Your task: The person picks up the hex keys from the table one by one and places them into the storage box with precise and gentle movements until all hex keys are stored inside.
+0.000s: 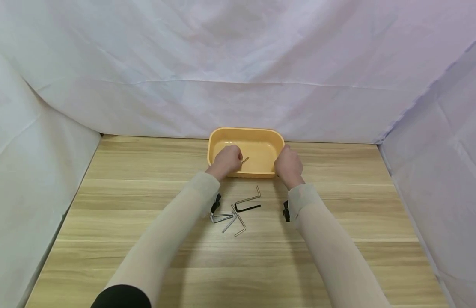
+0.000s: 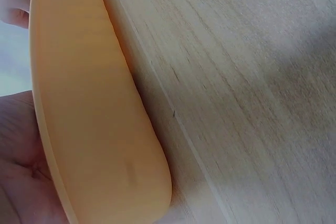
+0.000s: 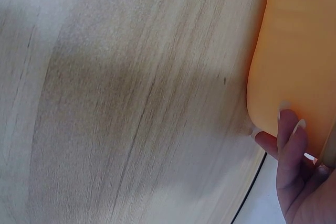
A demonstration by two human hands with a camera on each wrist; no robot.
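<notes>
head view, left hand (image 1: 228, 160) fingers pinching hex key (image 1: 244, 160) pointing up-right over orange tray (image 1: 261, 149), right hand (image 1: 289, 166) gripping its rim

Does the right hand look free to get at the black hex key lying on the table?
Probably yes: the right hand rests at the yellow tray, and bare table separates it from the black hex key.

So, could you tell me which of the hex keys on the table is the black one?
It is the black hex key lying just below the topmost silver key, in the right of the cluster; every other key there is bright silver.
</notes>
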